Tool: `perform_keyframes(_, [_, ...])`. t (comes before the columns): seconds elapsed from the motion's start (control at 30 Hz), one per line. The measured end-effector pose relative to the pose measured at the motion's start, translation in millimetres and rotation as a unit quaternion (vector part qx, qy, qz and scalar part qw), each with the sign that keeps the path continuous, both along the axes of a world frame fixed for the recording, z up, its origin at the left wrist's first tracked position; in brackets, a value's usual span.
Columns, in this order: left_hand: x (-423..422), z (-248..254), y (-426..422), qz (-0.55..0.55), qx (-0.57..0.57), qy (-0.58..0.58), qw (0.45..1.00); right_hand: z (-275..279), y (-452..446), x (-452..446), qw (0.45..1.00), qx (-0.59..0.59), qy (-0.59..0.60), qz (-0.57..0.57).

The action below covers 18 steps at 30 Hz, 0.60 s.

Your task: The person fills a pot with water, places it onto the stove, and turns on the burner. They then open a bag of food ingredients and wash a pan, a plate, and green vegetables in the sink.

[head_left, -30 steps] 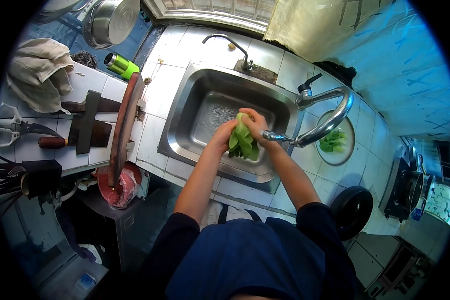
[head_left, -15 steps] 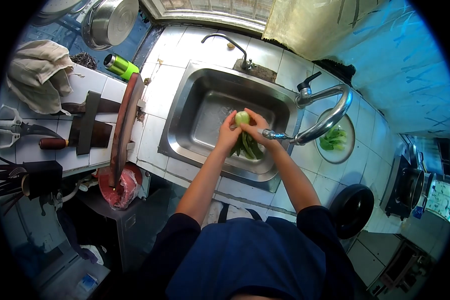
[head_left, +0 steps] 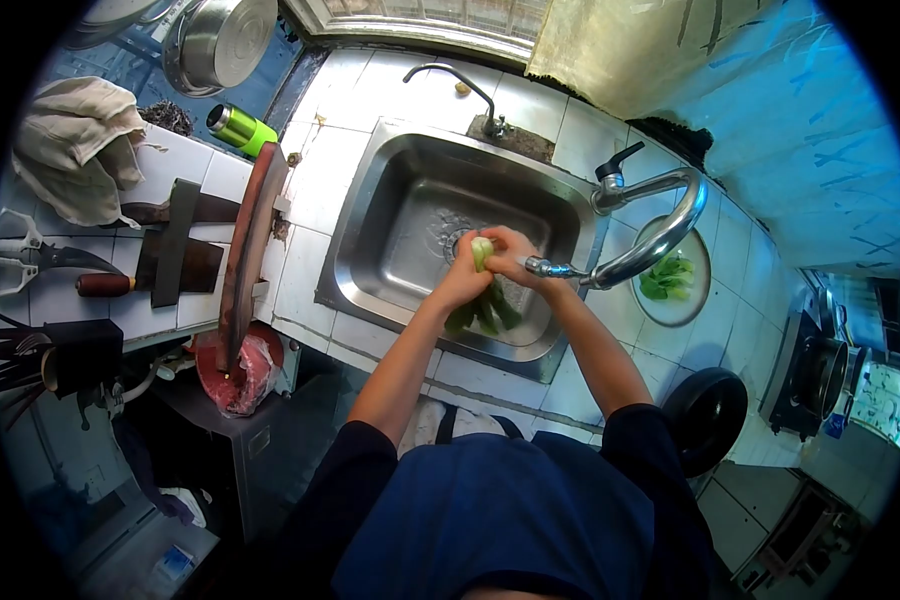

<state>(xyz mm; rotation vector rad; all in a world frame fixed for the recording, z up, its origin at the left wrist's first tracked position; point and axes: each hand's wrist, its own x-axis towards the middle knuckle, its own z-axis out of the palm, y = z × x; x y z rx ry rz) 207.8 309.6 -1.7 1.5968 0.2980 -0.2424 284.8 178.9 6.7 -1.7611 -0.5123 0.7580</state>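
Observation:
A leafy green like bok choy (head_left: 482, 248) is held over the steel sink (head_left: 385, 215), its pale base facing away from me and its dark leaves hanging toward me. My left hand (head_left: 463, 275) is closed round its stalks from the left. From the right, my right hand (head_left: 511, 252) grips it near the pale base, fingers curled. The curved chrome faucet (head_left: 670, 235) reaches over from the right, and its spout end is beside my right hand. Water ripples on the sink floor just beyond the hands.
On the right counter, a plate (head_left: 706, 290) holds cut greens (head_left: 667, 275). A black pan (head_left: 705, 422) sits nearer me. Left of the sink are a wooden board (head_left: 249, 255) on edge, a cleaver (head_left: 195, 268), scissors (head_left: 45, 258) and a green bottle (head_left: 242, 130). A second thin tap (head_left: 460, 80) stands behind.
The right hand has closed further over the vegetable's base, which now shows less between the hands. The leaves have shifted slightly downward, and more water ripples show in the sink.

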Motion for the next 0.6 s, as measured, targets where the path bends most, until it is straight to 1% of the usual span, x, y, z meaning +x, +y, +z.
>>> perform_keyframes(0.03, [-2, -8, 0, -0.032, 0.039, -0.034, 0.998, -2, -2, -1, 1.000, -0.001, 0.002, 0.001])
perform_keyframes(0.07, [-2, -4, 0, -0.062, 0.081, -0.023, 0.994, 3, -2, 0, 1.000, -0.006, 0.004, 0.016])
perform_keyframes(0.1, [-4, 0, -1, -0.062, 0.082, -0.022, 0.995, 7, -3, 0, 0.999, -0.011, 0.006, 0.032])
perform_keyframes(0.13, [-5, 4, -4, -0.080, 0.150, 0.000, 0.985, 12, -3, 0, 0.999, -0.011, 0.007, 0.032])
perform_keyframes(0.17, [-5, 7, -5, -0.098, 0.218, 0.021, 0.971, 16, -2, 1, 0.996, -0.053, -0.042, 0.059])
perform_keyframes(0.2, [-3, 10, -4, -0.099, 0.220, 0.020, 0.970, 18, -2, 2, 0.988, -0.095, -0.091, 0.084])
perform_keyframes(0.23, [-1, 12, -3, -0.106, 0.215, 0.027, 0.970, 16, -1, 1, 0.988, -0.095, -0.091, 0.083])
perform_keyframes(0.33, [3, 14, 0, -0.117, 0.196, 0.038, 0.973, 16, 0, -3, 0.994, -0.080, -0.071, 0.033])
perform_keyframes(0.4, [2, 3, 6, -0.120, 0.183, 0.041, 0.975, 40, 3, -1, 0.989, -0.119, -0.003, 0.086])
perform_keyframes(0.43, [2, -6, 10, -0.127, 0.166, 0.019, 0.978, 32, 3, -2, 0.989, -0.118, -0.004, 0.085])
perform_keyframes(0.47, [2, -14, 12, -0.135, 0.147, -0.003, 0.980, 19, 2, -2, 0.987, -0.098, -0.072, 0.102])
perform_keyframes(0.5, [3, -1, 12, -0.136, 0.147, -0.002, 0.980, 10, 1, -5, 0.980, -0.078, -0.139, 0.119])
perform_keyframes(0.53, [4, 12, 13, -0.163, 0.115, 0.022, 0.980, 1, 1, -5, 0.980, -0.048, -0.146, 0.124])
perform_keyframes(0.57, [5, 23, 15, -0.189, 0.083, 0.046, 0.977, 11, 1, 0, 0.981, -0.047, -0.146, 0.123])
perform_keyframes(0.6, [4, 20, 18, -0.189, 0.084, 0.047, 0.977, 33, 1, 8, 0.978, -0.079, 0.006, 0.192])
